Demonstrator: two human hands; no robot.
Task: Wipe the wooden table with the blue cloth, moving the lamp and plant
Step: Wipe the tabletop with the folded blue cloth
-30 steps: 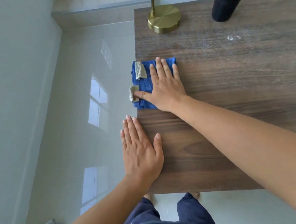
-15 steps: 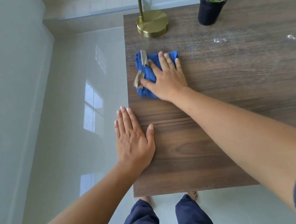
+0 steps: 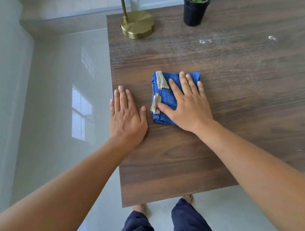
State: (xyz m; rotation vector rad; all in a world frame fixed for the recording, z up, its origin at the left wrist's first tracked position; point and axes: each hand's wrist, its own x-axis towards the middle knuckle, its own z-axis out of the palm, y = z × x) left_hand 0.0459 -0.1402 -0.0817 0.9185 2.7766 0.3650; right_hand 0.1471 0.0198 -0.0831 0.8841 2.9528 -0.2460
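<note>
A folded blue cloth (image 3: 164, 95) with two grey tags lies on the wooden table (image 3: 241, 106) near its left edge. My right hand (image 3: 188, 102) presses flat on the cloth with straight, spread fingers. Just left of it, my left hand (image 3: 127, 118) rests flat on the table at the left edge, holding nothing. A brass lamp base (image 3: 137, 25) with its thin stem stands at the far left corner. To its right stands a green plant in a black pot (image 3: 196, 9), at the table's far edge.
White specks (image 3: 205, 41) and a dusty haze mark the wood at the far right. Glossy grey floor tiles (image 3: 53, 107) lie left of the table and a pale wall behind it. My legs and bare feet (image 3: 187, 199) stand at the near edge.
My right hand has slid the cloth toward me and to the right, away from the lamp base. The left hand has stayed flat at the table's left edge.
</note>
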